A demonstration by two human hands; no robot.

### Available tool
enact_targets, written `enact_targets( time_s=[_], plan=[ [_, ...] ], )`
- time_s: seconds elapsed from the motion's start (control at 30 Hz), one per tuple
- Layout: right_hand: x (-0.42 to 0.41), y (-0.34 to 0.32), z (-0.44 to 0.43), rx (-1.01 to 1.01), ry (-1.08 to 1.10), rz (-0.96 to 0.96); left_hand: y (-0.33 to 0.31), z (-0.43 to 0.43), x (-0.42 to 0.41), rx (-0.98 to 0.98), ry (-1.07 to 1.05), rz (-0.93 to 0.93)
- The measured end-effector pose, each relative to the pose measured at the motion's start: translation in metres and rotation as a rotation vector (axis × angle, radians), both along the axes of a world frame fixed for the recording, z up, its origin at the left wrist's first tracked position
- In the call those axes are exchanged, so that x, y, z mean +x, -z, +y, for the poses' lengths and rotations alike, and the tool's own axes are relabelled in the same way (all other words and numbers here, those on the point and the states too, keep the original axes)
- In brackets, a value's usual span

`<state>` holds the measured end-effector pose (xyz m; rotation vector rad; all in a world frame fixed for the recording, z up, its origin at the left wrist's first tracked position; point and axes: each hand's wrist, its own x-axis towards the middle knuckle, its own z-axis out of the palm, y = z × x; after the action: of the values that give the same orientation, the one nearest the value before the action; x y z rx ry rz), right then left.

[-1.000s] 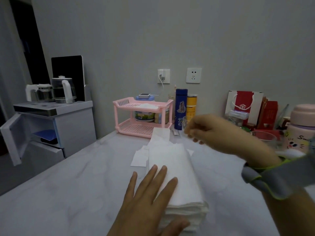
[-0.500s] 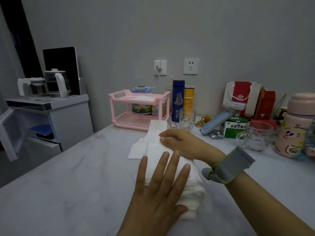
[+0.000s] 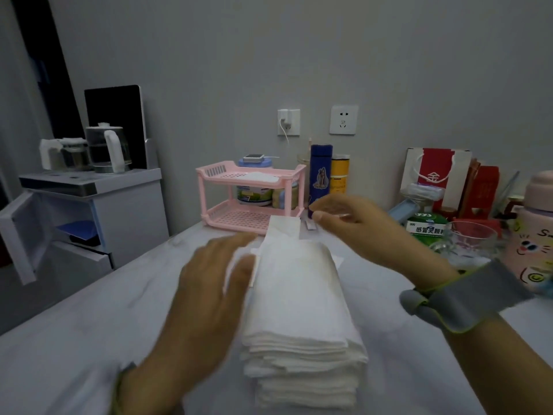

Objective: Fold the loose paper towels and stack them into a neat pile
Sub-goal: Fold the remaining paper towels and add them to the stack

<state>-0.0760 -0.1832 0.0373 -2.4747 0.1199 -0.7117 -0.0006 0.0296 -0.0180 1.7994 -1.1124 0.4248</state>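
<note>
Risks: the pile of folded paper towels (image 3: 299, 295) sits mid-table. It's tall, w/ lower layers splayed and uneven at the near end. Left hand (image 3: 209, 295) lies along its left flank, fingers straight & relaxed, tips on a small loose sheet (image 3: 239, 254). A sideways shove from here would prob. shear the top layers or skew the whole pile. Right hand (image 3: 362, 232) hovers over the far end, fingers bent, thumb near forefinger; too blurred to tell if it pinches anything. A 2nd loose sheet (image 3: 284, 230) pokes out past the pile's far edge (creased, seemingly part-tucked under the top). Tugging it could drag top towels along or tear it. Glass mug (image 3: 469, 239) stands near the right forearm, so an elbow swing may knock it.

Surface: white marbled table (image 3: 74, 339), looks smooth, so paper prob. slides easily.

Room:
- Back: grey wall (image 3: 299, 55) w/ a bare socket (image 3: 344, 119) & a charger (image 3: 288, 122) plugged in beside it; pink two-tier rack (image 3: 251, 205), blue flask (image 3: 320, 175), yellow can (image 3: 340, 175).
- Left: kettle (image 3: 107, 148) on a white cabinet (image 3: 119, 211).
- Right: red-white gift bag (image 3: 435, 172), green box (image 3: 426, 229), pink bottle (image 3: 535, 241).
</note>
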Motion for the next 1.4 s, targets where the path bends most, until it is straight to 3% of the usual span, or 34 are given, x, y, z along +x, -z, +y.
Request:
enact_targets(
  time_s=[0.07, 0.17, 0.2, 0.27, 0.33, 0.47, 0.57, 0.67, 0.77, 0.9, 1.07, 1.17, 1.27, 1.4],
  plan=[
    [-0.005, -0.006, 0.001, 0.019, -0.008, -0.03, -0.002, -0.012, 0.04, 0.159, -0.13, 0.196],
    [-0.005, 0.0, 0.005, -0.025, -0.002, 0.034, 0.011, -0.048, 0.088, 0.727, -0.335, 0.409],
    [-0.002, 0.004, 0.005, -0.028, -0.01, 0.057, 0.02, -0.06, 0.097, 0.819, -0.393, 0.436],
    [0.001, 0.011, 0.006, -0.005, -0.016, 0.09, 0.035, -0.079, 0.107, 0.805, -0.469, 0.466],
    [0.002, 0.015, 0.005, 0.014, -0.018, 0.108, 0.042, -0.092, 0.112, 0.719, -0.469, 0.381],
    [0.005, 0.017, 0.0, 0.024, -0.002, 0.123, 0.043, -0.118, 0.123, 0.652, -0.249, 0.18],
    [0.008, 0.021, -0.005, -0.004, 0.028, 0.127, 0.052, -0.134, 0.134, 0.753, -0.111, 0.138],
    [0.01, 0.024, -0.009, 0.008, 0.044, 0.142, 0.056, -0.149, 0.143, 0.802, -0.235, 0.013],
    [0.011, 0.029, -0.008, 0.019, 0.052, 0.15, 0.061, -0.151, 0.147, 0.675, -0.309, -0.066],
    [0.011, 0.024, -0.006, 0.054, 0.107, 0.061, 0.041, -0.137, 0.146, 0.325, -0.411, 0.059],
    [0.003, 0.009, 0.0, 0.241, 0.163, -0.129, -0.027, -0.1, 0.14, -0.111, -0.286, 0.196],
    [-0.001, 0.0, 0.004, 0.537, 0.131, -0.183, -0.066, -0.079, 0.119, -0.326, -0.145, 0.38],
    [-0.006, -0.008, 0.011, 0.737, 0.101, -0.206, -0.099, -0.056, 0.085, -0.562, 0.192, 0.68],
    [-0.011, -0.016, 0.017, 1.077, -0.141, -0.168, -0.12, -0.034, 0.045, -0.75, 0.506, 0.845]
  ],
)
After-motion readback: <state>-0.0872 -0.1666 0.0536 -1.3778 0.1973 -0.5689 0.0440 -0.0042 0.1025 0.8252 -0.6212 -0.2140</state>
